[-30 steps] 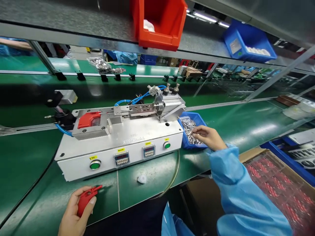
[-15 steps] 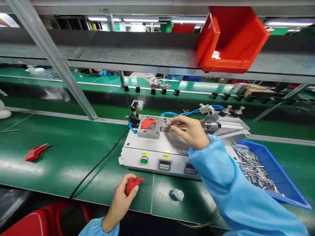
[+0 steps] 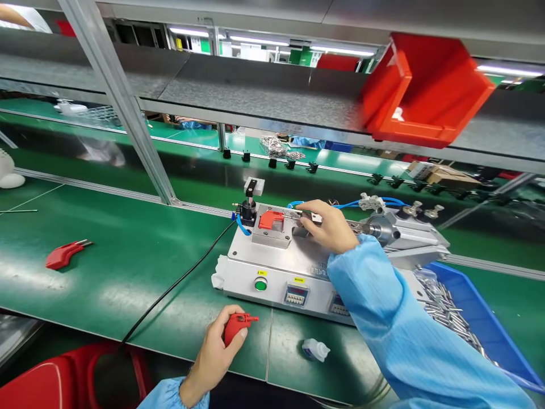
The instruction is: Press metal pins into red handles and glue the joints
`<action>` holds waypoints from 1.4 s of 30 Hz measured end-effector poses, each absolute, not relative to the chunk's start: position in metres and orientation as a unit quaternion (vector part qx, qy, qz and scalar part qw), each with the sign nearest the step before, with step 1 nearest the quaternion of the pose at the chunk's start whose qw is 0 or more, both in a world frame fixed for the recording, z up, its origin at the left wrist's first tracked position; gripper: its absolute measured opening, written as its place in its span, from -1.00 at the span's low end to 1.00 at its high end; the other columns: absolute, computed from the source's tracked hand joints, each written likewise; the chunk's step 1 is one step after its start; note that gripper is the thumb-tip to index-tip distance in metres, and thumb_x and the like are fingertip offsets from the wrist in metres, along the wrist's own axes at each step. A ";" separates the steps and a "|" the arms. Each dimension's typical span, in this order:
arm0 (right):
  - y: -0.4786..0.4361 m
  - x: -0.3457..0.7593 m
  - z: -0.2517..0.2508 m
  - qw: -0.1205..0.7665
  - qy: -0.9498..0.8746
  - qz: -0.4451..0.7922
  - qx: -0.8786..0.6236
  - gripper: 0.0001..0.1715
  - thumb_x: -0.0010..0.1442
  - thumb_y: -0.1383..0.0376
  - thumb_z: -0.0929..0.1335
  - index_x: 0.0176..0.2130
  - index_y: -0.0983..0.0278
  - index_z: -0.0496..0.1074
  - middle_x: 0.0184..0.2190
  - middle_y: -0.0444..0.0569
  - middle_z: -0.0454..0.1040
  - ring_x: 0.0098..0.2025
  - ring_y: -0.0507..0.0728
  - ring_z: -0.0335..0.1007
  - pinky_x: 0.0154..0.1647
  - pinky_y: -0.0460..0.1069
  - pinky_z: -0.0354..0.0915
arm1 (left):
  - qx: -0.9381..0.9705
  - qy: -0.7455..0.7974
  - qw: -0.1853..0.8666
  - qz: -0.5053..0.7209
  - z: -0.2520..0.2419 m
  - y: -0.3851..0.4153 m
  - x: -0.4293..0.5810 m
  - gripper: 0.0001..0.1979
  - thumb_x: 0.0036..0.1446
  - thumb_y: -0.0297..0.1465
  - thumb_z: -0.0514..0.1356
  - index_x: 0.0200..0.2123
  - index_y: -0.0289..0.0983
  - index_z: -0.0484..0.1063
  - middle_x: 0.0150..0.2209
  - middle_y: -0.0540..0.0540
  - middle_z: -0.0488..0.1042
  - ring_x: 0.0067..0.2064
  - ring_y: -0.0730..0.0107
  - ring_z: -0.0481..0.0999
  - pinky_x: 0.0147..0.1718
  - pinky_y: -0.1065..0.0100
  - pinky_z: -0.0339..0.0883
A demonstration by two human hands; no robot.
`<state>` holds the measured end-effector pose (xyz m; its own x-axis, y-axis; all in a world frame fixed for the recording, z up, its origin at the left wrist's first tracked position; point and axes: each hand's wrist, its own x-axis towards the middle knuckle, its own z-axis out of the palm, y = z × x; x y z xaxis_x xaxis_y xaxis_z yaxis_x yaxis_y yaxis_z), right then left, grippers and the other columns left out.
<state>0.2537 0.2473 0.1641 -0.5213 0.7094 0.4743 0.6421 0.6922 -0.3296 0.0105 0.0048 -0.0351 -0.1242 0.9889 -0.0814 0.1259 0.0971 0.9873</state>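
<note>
Low over the bench's front edge, my left hand (image 3: pixel 216 349) is closed around a red plastic handle piece (image 3: pixel 237 327) with a narrow tip pointing right. My right hand (image 3: pixel 330 224) reaches to the metal fixture on top of a white bench machine (image 3: pixel 264 267). Its thumb and index finger curl around the thin metal part there; what lies between the fingertips is partly hidden. A second red handle piece (image 3: pixel 268 219) sits in the fixture's nest, just left of those fingers. To the right of my hand a metal chuck (image 3: pixel 374 228) points toward the nest.
A blue tray (image 3: pixel 506 335) of metal tubes stands right of the machine. A small translucent bottle (image 3: pixel 315 350) lies in front. Another red piece with metal prongs (image 3: pixel 63 255) rests at left. A black cable (image 3: pixel 179 278) crosses the bench. A red bin (image 3: pixel 430 96) hangs over the shelf edge.
The view has shifted, so the bench and machine appear slightly lower and further right. Both hands keep nearly the same places relative to the machine, the left still holding its red handle piece.
</note>
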 end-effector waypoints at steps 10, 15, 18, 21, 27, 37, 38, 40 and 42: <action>0.251 0.227 0.176 0.207 -0.892 -0.011 -0.401 -0.79 0.38 0.31 0.41 -0.13 0.23 0.70 0.04 0.13 0.61 0.07 0.32 0.52 0.15 0.22 0.47 | 0.493 0.574 0.445 0.480 -0.043 0.005 0.010 -0.72 0.29 -0.20 0.25 -0.02 -0.20 0.53 -0.13 -0.12 0.61 -0.16 0.15 0.59 -0.15 0.22 0.51; 0.255 0.194 0.181 0.115 -0.906 -0.017 -0.406 -0.84 0.35 0.39 0.42 -0.13 0.24 0.65 0.01 0.11 0.59 0.04 0.28 0.49 0.03 0.14 0.46 | 0.525 0.553 0.403 0.506 -0.046 0.006 0.010 -0.75 0.30 -0.23 0.27 -0.03 -0.20 0.56 -0.10 -0.14 0.55 -0.09 0.13 0.58 -0.07 0.19 0.54; 0.258 0.181 0.185 0.100 -0.907 -0.016 -0.408 -0.89 0.28 0.46 0.46 -0.26 0.26 0.58 -0.07 0.11 0.57 0.01 0.28 0.47 0.01 0.12 0.42 | 0.538 0.546 0.383 0.515 -0.044 0.006 0.010 -0.77 0.31 -0.25 0.29 -0.03 -0.19 0.59 -0.08 -0.15 0.51 -0.08 0.13 0.59 -0.06 0.19 0.56; 0.256 0.178 0.190 0.100 -0.906 -0.017 -0.410 -0.87 0.27 0.48 0.46 -0.28 0.26 0.52 -0.08 0.11 0.56 0.02 0.28 0.46 0.06 0.13 0.40 | 0.541 0.548 0.377 0.515 -0.042 0.006 0.010 -0.75 0.32 -0.24 0.30 -0.01 -0.17 0.63 -0.06 -0.17 0.51 -0.08 0.13 0.60 -0.08 0.19 0.58; 0.231 0.220 0.214 0.277 -0.867 0.003 -0.414 -0.90 0.37 0.39 0.35 -0.12 0.26 0.47 -0.06 0.11 0.56 -0.02 0.26 0.50 0.07 0.15 0.42 | 0.552 0.547 0.356 0.518 -0.047 0.004 0.012 -0.67 0.35 -0.23 0.30 0.12 -0.15 0.64 -0.06 -0.16 0.59 -0.05 0.12 0.64 -0.07 0.18 0.61; 0.145 0.314 0.146 0.282 -0.862 0.041 -0.419 -0.84 0.47 0.22 0.31 -0.13 0.19 0.48 -0.16 0.06 0.63 -0.12 0.26 0.62 -0.08 0.15 0.56 | 0.706 0.445 0.093 0.542 0.084 0.071 0.002 -0.83 0.42 -0.38 0.24 0.02 -0.17 0.56 -0.03 -0.14 0.61 -0.05 0.22 0.64 -0.04 0.24 0.58; 0.141 0.314 0.139 0.294 -0.857 0.030 -0.423 -0.82 0.48 0.21 0.31 -0.09 0.19 0.49 -0.13 0.08 0.63 -0.07 0.28 0.63 -0.03 0.17 0.57 | 0.721 0.452 0.053 0.522 0.105 0.090 0.005 -0.84 0.42 -0.38 0.23 0.01 -0.18 0.56 -0.02 -0.15 0.58 -0.01 0.19 0.63 -0.01 0.23 0.57; 0.130 0.315 0.132 0.322 -0.842 0.003 -0.432 -0.79 0.49 0.19 0.31 0.00 0.20 0.50 -0.03 0.13 0.62 0.05 0.31 0.61 0.08 0.20 0.56 | 0.743 0.502 -0.016 0.442 0.139 0.129 0.014 -0.85 0.40 -0.42 0.23 -0.02 -0.22 0.54 -0.04 -0.16 0.56 -0.05 0.17 0.63 -0.10 0.24 0.56; 0.115 0.318 0.130 0.349 -0.828 -0.020 -0.438 -0.77 0.50 0.20 0.32 0.06 0.20 0.51 0.05 0.15 0.61 0.13 0.32 0.59 0.15 0.22 0.55 | 0.758 0.566 -0.058 0.318 0.162 0.161 0.027 -0.87 0.37 -0.44 0.26 -0.04 -0.24 0.53 -0.07 -0.17 0.55 -0.09 0.11 0.63 -0.21 0.22 0.54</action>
